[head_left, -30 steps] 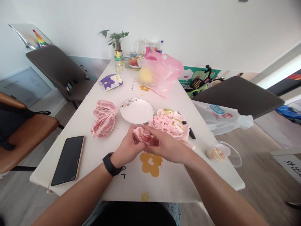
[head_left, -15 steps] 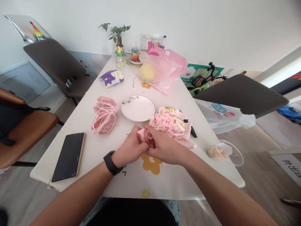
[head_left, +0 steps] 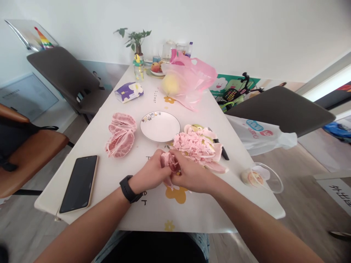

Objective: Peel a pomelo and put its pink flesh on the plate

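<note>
In the head view, the only view of this moment, your left hand (head_left: 149,172) and your right hand (head_left: 192,174) are closed narrow around a small piece of pink pomelo flesh (head_left: 170,162), low in the middle of the frame. Your bent fingers cover much of it, so I cannot tell how much thin skin is left on it. A black watch (head_left: 126,189) sits on your left wrist.

Just above your right hand, a heap of torn pink skin (head_left: 193,144) lies on thick pomelo peel (head_left: 216,151), with a black knife handle (head_left: 223,150) beside it. Left of the center, opened pomelo segments (head_left: 120,135) lie directly on the table (head_left: 90,215), not on the white plate (head_left: 160,128) next to them. So, much work looks done: the peel is off and many segments are open. The piece in your hands is not yet finished (it seems so, at least). A round yellow fruit (head_left: 170,84) in a pink plastic bag (head_left: 197,82), in the upper middle, appears whole. A phone (head_left: 79,184) lies at the lower left.
</note>
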`<state>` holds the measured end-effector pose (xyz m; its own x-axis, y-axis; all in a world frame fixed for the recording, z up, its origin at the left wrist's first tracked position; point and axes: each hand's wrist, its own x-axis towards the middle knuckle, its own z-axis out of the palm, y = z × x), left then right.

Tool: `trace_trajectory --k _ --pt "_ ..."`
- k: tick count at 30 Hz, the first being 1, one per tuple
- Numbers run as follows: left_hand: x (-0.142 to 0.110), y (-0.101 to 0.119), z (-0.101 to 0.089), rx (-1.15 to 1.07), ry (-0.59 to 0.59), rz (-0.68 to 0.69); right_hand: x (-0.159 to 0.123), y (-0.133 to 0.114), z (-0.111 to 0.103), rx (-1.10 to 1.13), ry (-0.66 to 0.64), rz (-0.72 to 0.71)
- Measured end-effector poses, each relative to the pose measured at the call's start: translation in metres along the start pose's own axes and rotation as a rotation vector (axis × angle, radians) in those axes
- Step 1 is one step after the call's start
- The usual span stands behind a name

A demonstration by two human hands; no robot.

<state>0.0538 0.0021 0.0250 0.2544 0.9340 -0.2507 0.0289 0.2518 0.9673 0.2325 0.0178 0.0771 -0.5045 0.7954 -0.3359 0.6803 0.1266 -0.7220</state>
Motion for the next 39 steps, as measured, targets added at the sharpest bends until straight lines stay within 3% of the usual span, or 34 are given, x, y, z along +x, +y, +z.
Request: trace_trajectory --k 6,12,16,21,24,30,34,39 --pt "0.002 -0.006 -0.003 -0.025 -0.107 0.014 0.002 -0.004 0.006 -0.056 0.019 -0.05" --pt "-0.002 0.005 -0.011 -0.02 -0.241 -0.056 0.002 -0.007 0.008 -0.066 0.058 -0.123" --pt "-0.003 0.012 -0.013 -0.014 -0.242 -0.055 0.002 -0.003 0.011 -0.033 0.073 -0.148" --pt "-0.001 0.008 -0.015 -0.084 -0.179 0.111 0.004 0.005 0.013 0.051 0.08 -0.143" --pt "0.001 0.001 -0.016 -0.126 -0.225 0.143 0.005 0.009 0.012 0.099 0.057 -0.145" --pt "0.003 -0.003 -0.019 -0.163 -0.326 0.07 0.006 0.018 0.008 0.168 0.032 -0.165" --pt "0.003 -0.001 -0.019 -0.172 -0.31 0.0 0.008 0.021 0.009 0.246 0.021 -0.156" --pt "0.007 0.004 -0.013 -0.153 -0.149 -0.071 0.012 0.01 0.008 0.19 0.183 -0.079"
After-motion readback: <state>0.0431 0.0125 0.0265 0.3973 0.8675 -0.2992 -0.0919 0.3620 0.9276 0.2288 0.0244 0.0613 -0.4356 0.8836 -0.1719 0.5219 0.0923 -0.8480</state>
